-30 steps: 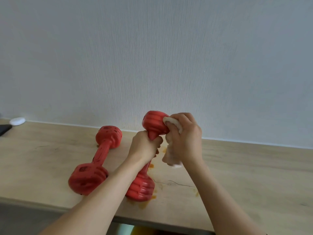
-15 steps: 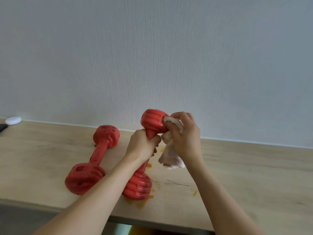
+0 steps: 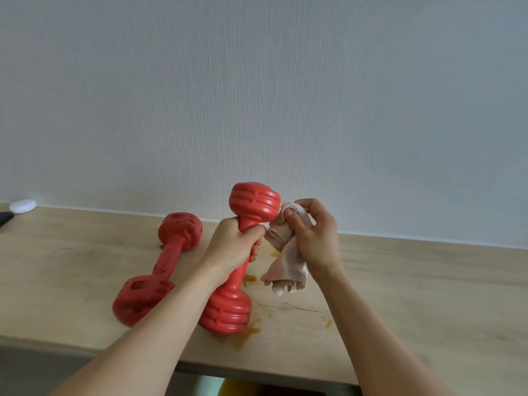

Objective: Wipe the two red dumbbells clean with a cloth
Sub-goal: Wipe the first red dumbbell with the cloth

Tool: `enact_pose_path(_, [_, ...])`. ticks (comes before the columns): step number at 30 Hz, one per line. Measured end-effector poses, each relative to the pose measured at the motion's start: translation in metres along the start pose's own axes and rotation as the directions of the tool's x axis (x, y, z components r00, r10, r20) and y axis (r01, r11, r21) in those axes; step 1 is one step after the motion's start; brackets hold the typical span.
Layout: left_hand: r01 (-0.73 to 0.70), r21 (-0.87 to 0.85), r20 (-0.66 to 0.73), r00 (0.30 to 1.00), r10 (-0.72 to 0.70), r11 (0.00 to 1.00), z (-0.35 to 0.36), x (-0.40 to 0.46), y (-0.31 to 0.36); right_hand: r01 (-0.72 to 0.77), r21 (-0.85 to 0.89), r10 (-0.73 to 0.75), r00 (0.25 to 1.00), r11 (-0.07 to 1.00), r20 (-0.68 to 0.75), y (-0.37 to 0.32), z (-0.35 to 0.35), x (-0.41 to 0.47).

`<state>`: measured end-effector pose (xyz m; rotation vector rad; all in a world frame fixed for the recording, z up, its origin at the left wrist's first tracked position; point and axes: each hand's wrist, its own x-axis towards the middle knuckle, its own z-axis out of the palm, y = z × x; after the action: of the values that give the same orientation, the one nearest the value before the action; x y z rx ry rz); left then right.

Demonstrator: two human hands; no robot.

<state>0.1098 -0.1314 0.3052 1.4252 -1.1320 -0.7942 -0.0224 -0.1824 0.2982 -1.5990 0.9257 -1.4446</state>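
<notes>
Head view, sole camera. Item: upright dumbbell (image 3: 243,261), lower head standing on the worktop (image 3: 414,281), left hand (image 3: 231,247) wrapped round its handle just under the upper head. Item: cloth (image 3: 285,261), pale, bunched, gripped by the right hand (image 3: 314,232) and pressed to the right side of the upper head. Item: second dumbbell (image 3: 163,267), lying flat just left, untouched by either hand, dark marks on it. Orange smears (image 3: 245,335) on the worktop around the standing head. Judged progress: first dumbbell partly wiped; handle, lower head and second dumbbell remain.
</notes>
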Motion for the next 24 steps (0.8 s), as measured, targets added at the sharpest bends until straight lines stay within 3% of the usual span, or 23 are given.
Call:
enact_pose_path(5, [0.011, -0.002, 0.033, 0.999, -0.011, 1.000, -0.002, -0.001, -0.001, -0.011, -0.101, -0.012, 0.975, 0.995, -0.223, 0.002, 0.004, 0.004])
enact_pose_path(9, [0.020, 0.032, 0.059, 0.998, -0.022, 0.999, 0.004, 0.000, -0.002, 0.029, -0.126, -0.061, 0.964, 0.992, -0.257, -0.006, 0.011, 0.000])
enact_pose_path(14, [0.069, -0.016, -0.004, 0.998, -0.069, 0.997, 0.000, 0.005, -0.005, 0.164, -0.076, -0.171, 0.981, 0.984, -0.094, -0.013, 0.017, -0.016])
enact_pose_path(18, [0.101, -0.021, -0.062, 0.993, -0.102, 0.995, -0.005, 0.007, -0.005, 0.505, -0.265, -0.502, 0.861, 0.821, 0.083, -0.008, 0.033, -0.025])
enact_pose_path(19, [0.097, -0.008, -0.066, 0.993, -0.098, 0.995, -0.005, 0.007, -0.006, 0.513, -0.281, -0.511, 0.855, 0.811, 0.085, -0.004, 0.034, -0.022])
enact_pose_path(22, [0.064, 0.024, -0.071, 0.996, -0.062, 0.998, -0.003, 0.007, -0.007, 0.342, -0.148, -0.349, 0.937, 0.928, -0.024, -0.005, 0.026, -0.011])
enact_pose_path(24, [0.062, 0.029, -0.069, 0.996, -0.059, 0.998, -0.002, 0.007, -0.007, 0.283, -0.126, -0.291, 0.955, 0.951, -0.051, -0.007, 0.020, -0.010])
